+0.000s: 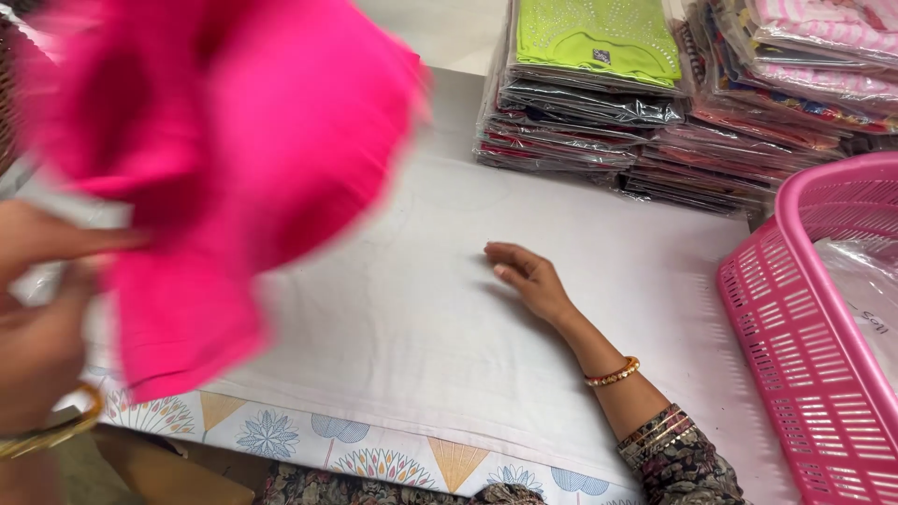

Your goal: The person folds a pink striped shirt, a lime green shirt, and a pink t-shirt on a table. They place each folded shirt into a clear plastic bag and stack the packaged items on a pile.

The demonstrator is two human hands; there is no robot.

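Nearest, the left hand (42, 318) gripped a blurred pink garment (215, 159), lifted above the table's left edge, its long axis running from low left up toward the far side. Further in, the right hand (526, 276) lay flat on the white cloth (402, 327), fingers loosely spread, empty. One pink basket (804, 346) stood at the right edge; two stacks of bagged clothes (599, 103) filled the far right corner.

Left hand (42, 309) raised above desk (412, 318) near its left edge, blurred, fingers pinched shut on pink garment (224, 159), bangle at wrist. Right hand (524, 276) flat on desk toward middle, palm down, fingers loosely extended leftward, holding nothing; forearm angled back to near edge, bangle at wrist.
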